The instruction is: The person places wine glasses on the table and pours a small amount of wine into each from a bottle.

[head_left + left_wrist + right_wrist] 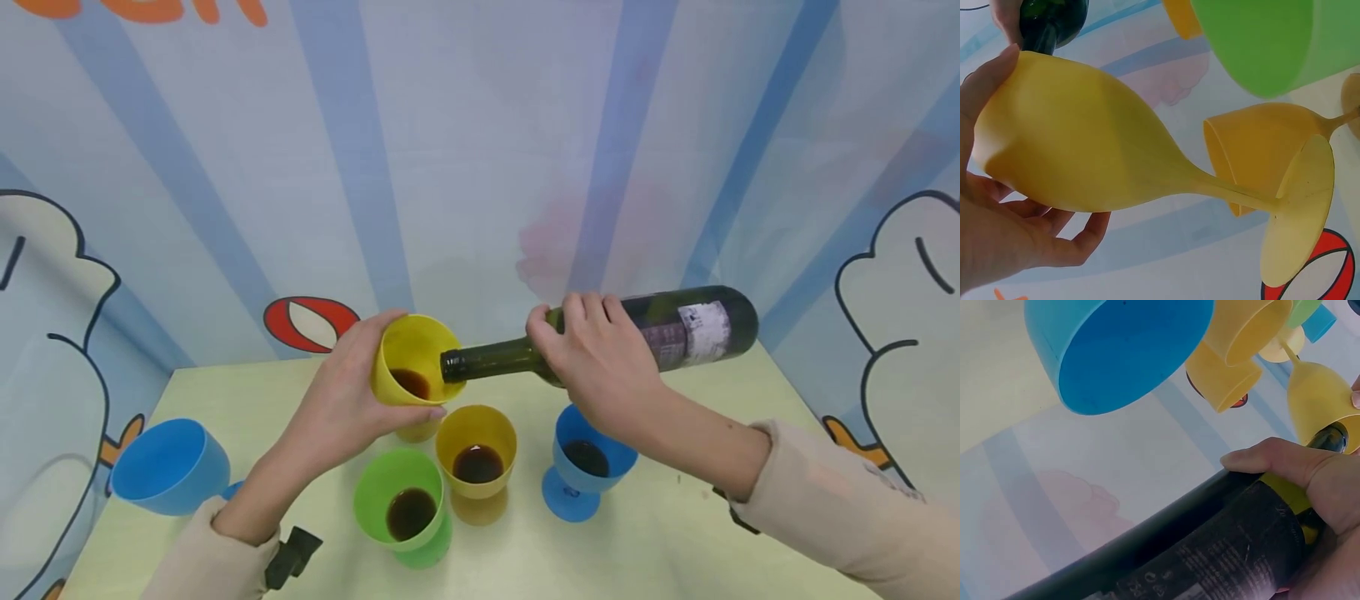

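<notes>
My left hand grips a yellow goblet by its bowl, thumb and fingers on opposite sides. Dark liquid lies inside the goblet, which is tilted toward the bottle. In the left wrist view its stem and round foot hang free. A green glass wine bottle is held nearly level in my right hand, with fingers wrapped around it near the shoulder. The bottle's mouth is at the goblet's rim; no falling stream can be made out. A worn label shows in the right wrist view.
Below the hands stand a green goblet, a darker yellow goblet and a blue goblet, each holding dark liquid. Another blue goblet is at the left. A further yellow goblet shows beyond. A printed backdrop rises behind the table.
</notes>
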`<state>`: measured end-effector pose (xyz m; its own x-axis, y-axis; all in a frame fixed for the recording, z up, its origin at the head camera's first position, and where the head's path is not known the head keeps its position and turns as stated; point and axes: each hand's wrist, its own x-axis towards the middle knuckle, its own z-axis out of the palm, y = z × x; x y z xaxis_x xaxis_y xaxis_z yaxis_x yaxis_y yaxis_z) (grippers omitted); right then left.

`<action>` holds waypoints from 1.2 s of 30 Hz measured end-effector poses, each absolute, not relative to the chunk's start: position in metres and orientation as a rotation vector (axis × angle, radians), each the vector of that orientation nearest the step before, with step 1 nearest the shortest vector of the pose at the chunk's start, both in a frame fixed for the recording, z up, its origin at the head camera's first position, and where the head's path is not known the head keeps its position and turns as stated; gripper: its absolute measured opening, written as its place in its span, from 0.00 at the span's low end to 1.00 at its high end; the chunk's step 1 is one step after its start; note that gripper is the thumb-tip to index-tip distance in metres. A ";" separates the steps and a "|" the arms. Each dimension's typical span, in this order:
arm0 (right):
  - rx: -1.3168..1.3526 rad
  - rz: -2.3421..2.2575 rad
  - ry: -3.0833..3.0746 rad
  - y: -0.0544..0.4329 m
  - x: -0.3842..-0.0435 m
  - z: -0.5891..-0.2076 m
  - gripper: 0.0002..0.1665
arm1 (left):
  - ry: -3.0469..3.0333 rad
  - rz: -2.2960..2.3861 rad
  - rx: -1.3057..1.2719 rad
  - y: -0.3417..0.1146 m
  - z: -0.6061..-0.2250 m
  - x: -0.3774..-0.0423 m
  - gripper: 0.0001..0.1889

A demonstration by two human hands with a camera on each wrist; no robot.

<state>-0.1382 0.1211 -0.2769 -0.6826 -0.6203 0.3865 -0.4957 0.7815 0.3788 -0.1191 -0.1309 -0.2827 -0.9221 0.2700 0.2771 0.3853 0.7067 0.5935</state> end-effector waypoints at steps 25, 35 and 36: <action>0.758 -0.018 -2.804 0.133 -0.144 -0.272 0.39 | -2.704 -1.115 -0.453 -0.147 -0.270 -0.117 0.48; 0.682 0.193 -2.915 0.159 -0.149 -0.264 0.43 | -2.715 -1.201 -0.302 -0.172 -0.280 -0.118 0.49; 0.672 0.229 -2.928 0.162 -0.149 -0.264 0.44 | -2.711 -1.213 -0.289 -0.176 -0.281 -0.118 0.48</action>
